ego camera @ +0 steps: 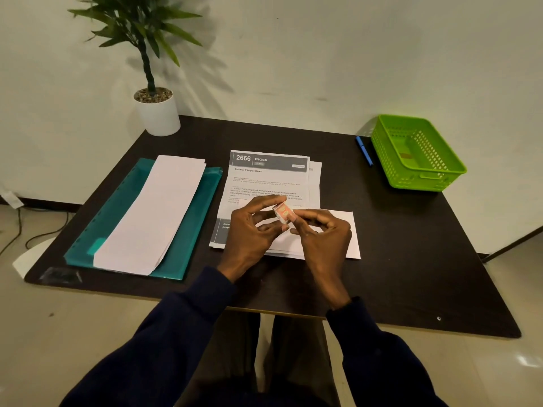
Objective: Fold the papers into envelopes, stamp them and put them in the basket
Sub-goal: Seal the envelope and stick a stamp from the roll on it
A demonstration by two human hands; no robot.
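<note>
Where the folded paper [349, 230] lies: stamp [283, 213] is pinched above by left hand [251, 230] and right hand [321, 235].
Basket [390, 163]: set far right.

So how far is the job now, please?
Done: one paper lies folded as a white envelope under the hands. In hand: the left hand and right hand pinch a small pink stamp above it. Left: sticking it on, moving the envelope to the green basket, then the paper stack on the teal folder.
</note>
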